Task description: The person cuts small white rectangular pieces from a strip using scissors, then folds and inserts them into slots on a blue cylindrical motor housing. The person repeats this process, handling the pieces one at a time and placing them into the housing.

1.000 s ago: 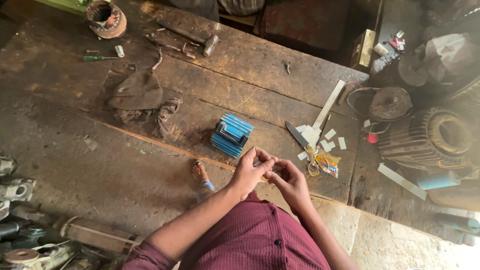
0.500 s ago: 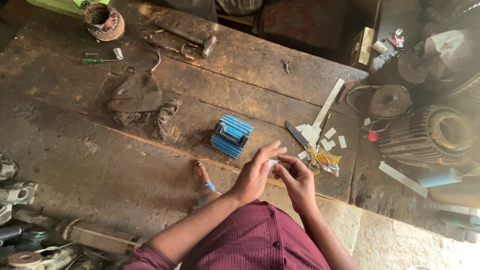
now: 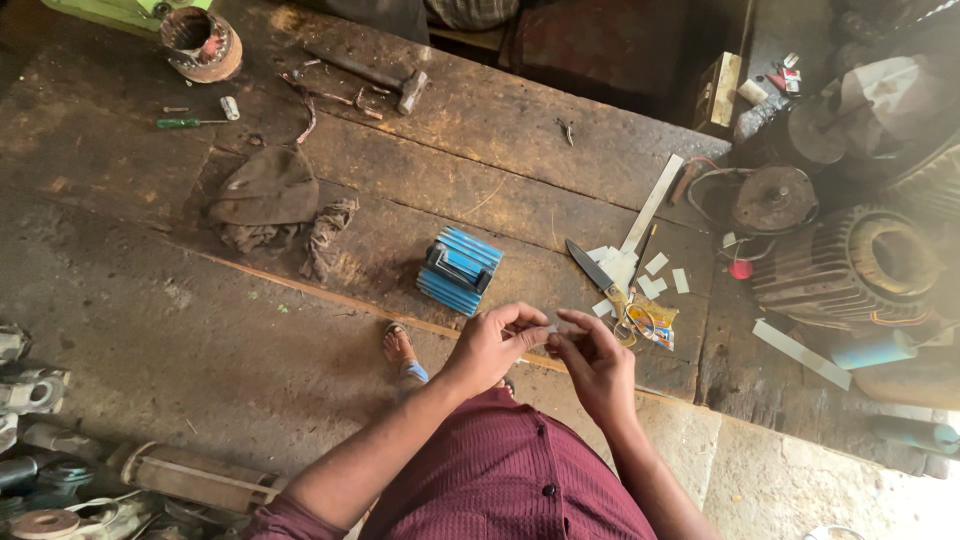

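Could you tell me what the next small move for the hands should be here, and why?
Probably carry the small white piece, pinched between left hand and right hand, to the blue finned block. The block sits just ahead, and similar white pieces lie cut beside the scissors.

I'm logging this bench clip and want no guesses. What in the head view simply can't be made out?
- The small pale piece pinched between the left hand and right hand: mostly covered by fingertips, too small to identify.
- The grey motor housing: partly washed out by glare at the right edge.
- Metal parts at the left edge: cut off by the frame.
- The person's foot: partly hidden by the bench edge.
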